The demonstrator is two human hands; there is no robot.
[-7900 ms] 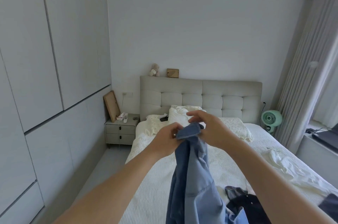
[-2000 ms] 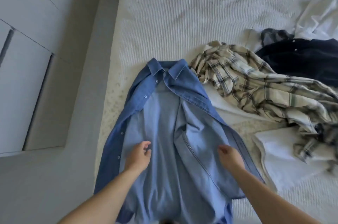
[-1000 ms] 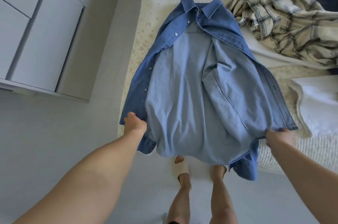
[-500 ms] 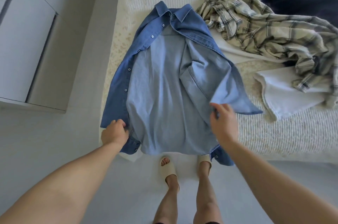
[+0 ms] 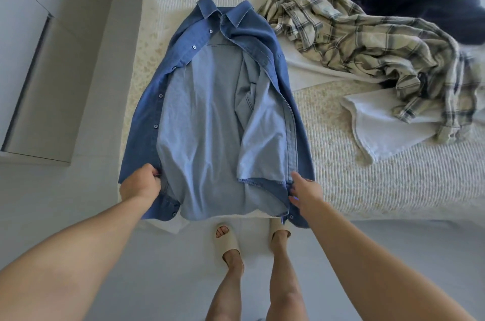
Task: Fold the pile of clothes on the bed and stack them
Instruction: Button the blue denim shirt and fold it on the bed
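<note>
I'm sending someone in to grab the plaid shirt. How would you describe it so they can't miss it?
On the bed, look past the blue denim shirt spread at its near edge. The plaid shirt lies crumpled beside it, between that and a dark garment. It is the only checked piece, cream with dark lines.

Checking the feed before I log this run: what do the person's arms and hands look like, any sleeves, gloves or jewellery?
Both arms are bare as far up as the picture shows: no sleeves in view. The left hand and right hand wear no gloves, and no watch, ring or bracelet shows at the wrists. Lower down, the legs are bare and the feet wear pale open-toe slippers.
</note>
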